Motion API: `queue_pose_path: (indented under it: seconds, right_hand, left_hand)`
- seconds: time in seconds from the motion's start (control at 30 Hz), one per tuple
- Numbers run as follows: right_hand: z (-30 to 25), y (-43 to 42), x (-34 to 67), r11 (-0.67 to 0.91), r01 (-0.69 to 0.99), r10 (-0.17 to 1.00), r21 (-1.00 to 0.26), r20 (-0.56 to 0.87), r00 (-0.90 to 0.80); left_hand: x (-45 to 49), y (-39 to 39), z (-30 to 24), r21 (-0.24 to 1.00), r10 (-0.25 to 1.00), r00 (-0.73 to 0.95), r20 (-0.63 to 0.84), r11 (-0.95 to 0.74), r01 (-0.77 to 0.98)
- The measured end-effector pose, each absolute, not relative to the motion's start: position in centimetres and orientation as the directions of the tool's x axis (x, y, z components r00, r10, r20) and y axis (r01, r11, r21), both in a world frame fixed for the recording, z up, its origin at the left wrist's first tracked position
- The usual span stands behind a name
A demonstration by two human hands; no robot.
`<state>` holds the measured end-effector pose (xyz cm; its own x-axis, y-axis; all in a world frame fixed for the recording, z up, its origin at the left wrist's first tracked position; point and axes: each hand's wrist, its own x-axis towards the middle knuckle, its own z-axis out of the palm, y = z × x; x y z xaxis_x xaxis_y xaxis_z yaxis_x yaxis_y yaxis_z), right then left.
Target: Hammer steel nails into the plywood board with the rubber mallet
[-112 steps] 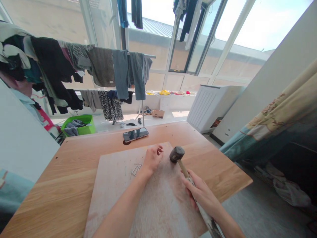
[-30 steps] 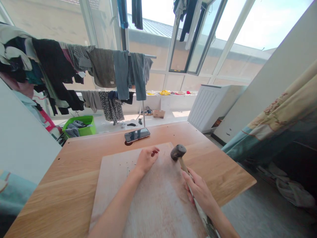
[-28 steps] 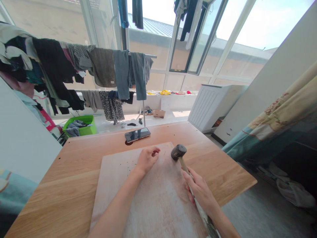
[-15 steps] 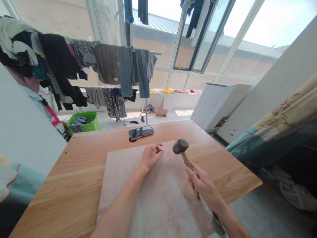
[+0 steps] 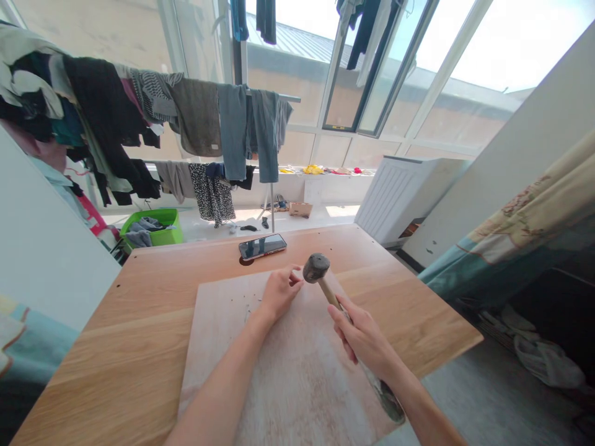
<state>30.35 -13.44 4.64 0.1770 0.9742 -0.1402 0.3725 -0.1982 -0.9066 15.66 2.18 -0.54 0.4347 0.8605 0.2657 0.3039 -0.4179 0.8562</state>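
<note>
Mallet (image 5: 317,269) is clasped by its wooden handle in the right hand (image 5: 357,331), its dark head over the far right corner of a pale board (image 5: 297,378) and its handle slanted back toward the board's right edge. The right grip is closed around the handle, the fingers wrapped about it; whether the head is in contact with the board cannot be told. The left hand (image 5: 280,291) is placed at the board's far edge, just beside the mallet's head, the fingers curled and the thumb brought near the forefinger; whether anything is pinched in that grip cannot be told. On the left part of the board, a few nails (image 5: 246,313) are partly hidden by the left forearm (image 5: 225,378). The board is laid flat on a wood-grained worktop (image 5: 125,334), where a phone (image 5: 263,246) is set beyond the board's far edge. Farther past the board, to the left, clothing (image 5: 139,236) is heaped in a green basket (image 5: 171,236), and garments (image 5: 198,118) are hung on a drying rack (image 5: 290,98). Well to the board's right, a patterned curtain (image 5: 506,232) is seen
</note>
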Motion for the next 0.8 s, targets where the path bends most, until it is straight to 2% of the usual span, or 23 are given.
queue_pose_path:
  seconds: [0.27,0.53,0.63,0.8]
  right_hand:
    - [3.1,-16.0,32.0,-0.27,0.282,0.934,-0.921,-0.18,0.307]
    - [1.5,-16.1,32.4,-0.294,0.236,0.933,-0.926,-0.224,0.282]
    - [1.6,-16.1,32.3,-0.292,0.225,0.934,-0.93,-0.226,0.278]
    - [1.6,-16.1,32.2,-0.289,0.235,0.932,-0.928,-0.217,0.29]
  left_hand:
    - [15.5,2.1,-0.4,0.851,0.859,0.448,0.248,-0.414,0.323]
    - [14.3,2.9,1.5,0.86,0.828,0.513,0.225,-0.416,0.295]
    - [12.7,3.5,3.7,0.766,0.814,0.549,0.192,-0.473,0.434]
    - [9.9,3.2,6.5,0.475,0.752,0.639,-0.159,-0.509,0.718]
